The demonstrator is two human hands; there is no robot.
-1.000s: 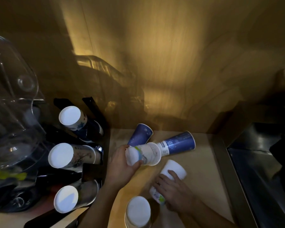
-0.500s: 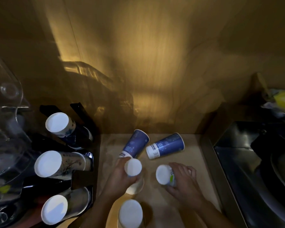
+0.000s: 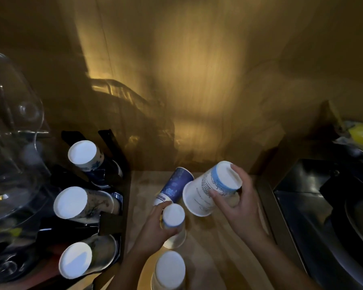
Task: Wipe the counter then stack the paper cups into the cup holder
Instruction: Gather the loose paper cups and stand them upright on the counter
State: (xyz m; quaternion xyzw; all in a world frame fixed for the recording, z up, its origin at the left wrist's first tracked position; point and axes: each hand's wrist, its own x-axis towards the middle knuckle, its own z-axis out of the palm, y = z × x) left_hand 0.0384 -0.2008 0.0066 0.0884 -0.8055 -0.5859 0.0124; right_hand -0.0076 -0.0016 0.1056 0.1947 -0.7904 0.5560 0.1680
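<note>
My left hand (image 3: 155,226) grips a white paper cup (image 3: 174,220) standing upside down on the wooden counter (image 3: 214,260). My right hand (image 3: 236,203) holds a second white cup (image 3: 210,192) with a blue band, lifted and tilted, its mouth facing the first cup. A dark blue cup (image 3: 175,186) lies on its side behind them. Another upside-down white cup (image 3: 169,270) stands at the near edge. The black cup holder (image 3: 108,223) at left holds three stacks of cups with white bases showing.
A clear glass dome (image 3: 11,130) sits at far left beside the holder. A dark sink (image 3: 323,216) lies to the right of the counter, with a yellow item (image 3: 362,132) behind it. A wooden wall rises at the back.
My right hand has lifted its white cup off the counter and tilted it toward the left cup. The second blue cup is now hidden behind it. My left hand stays on its cup.
</note>
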